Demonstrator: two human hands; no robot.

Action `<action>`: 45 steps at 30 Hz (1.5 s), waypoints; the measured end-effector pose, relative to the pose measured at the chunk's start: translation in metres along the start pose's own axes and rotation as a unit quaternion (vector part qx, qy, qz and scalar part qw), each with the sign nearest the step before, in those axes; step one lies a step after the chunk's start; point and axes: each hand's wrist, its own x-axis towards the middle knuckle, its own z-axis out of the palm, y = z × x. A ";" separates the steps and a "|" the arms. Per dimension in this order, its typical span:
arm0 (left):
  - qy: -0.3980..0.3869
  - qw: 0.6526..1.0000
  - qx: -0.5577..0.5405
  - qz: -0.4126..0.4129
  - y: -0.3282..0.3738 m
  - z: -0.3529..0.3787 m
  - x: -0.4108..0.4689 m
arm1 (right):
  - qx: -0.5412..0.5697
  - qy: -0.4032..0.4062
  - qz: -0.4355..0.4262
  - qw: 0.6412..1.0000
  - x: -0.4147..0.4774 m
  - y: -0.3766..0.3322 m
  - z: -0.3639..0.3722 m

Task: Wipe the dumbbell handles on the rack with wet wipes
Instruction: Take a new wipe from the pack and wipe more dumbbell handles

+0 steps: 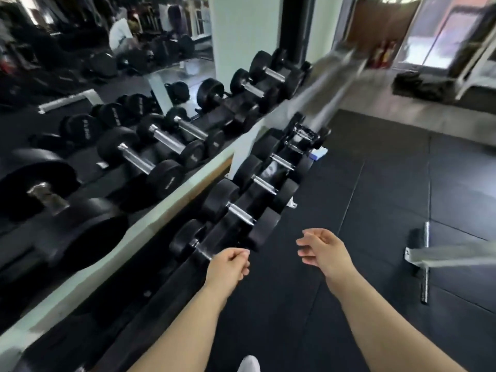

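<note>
Two bare hands reach out over a black floor (375, 210) beside a two-tier dumbbell rack (171, 288) on the left. The left hand (230, 265) is curled into a loose fist with nothing seen in it, just beside the nearest handle (204, 254). The right hand (323, 251) is relaxed, fingers half bent, and empty. Five lower-tier dumbbells (240, 213) show, black-ended with steel handles. Roughly seven upper-tier dumbbells (139, 162) sit before a mirror (80, 63), the count unsure through blur. One blue-and-white packet (318, 154) lies on the floor by the rack's far end.

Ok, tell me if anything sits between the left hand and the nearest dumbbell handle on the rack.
Nothing visible does. The left hand is right at the near end of the nearest dumbbell handle, with no object between them. No wet wipe shows in the curled hand; its palm is hidden.
</note>
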 end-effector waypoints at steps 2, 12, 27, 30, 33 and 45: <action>-0.020 1.000 0.016 -0.007 0.022 0.026 0.042 | 0.012 0.026 0.006 1.000 0.040 -0.017 -0.012; -0.115 0.991 0.074 -0.005 0.115 0.192 0.210 | 0.048 0.138 0.015 0.989 0.223 -0.073 -0.123; -0.028 0.996 0.078 -0.019 0.246 0.446 0.448 | -0.035 0.088 0.012 0.995 0.576 -0.193 -0.305; 0.002 0.998 0.061 -0.029 0.270 0.482 0.521 | -0.056 0.055 0.004 0.997 0.660 -0.221 -0.314; 0.000 0.997 0.067 -0.028 0.300 0.524 0.597 | -0.069 0.045 0.007 0.997 0.747 -0.251 -0.322; 0.038 0.978 0.198 -0.054 0.416 0.641 0.849 | -0.137 -0.013 0.068 0.988 1.060 -0.337 -0.360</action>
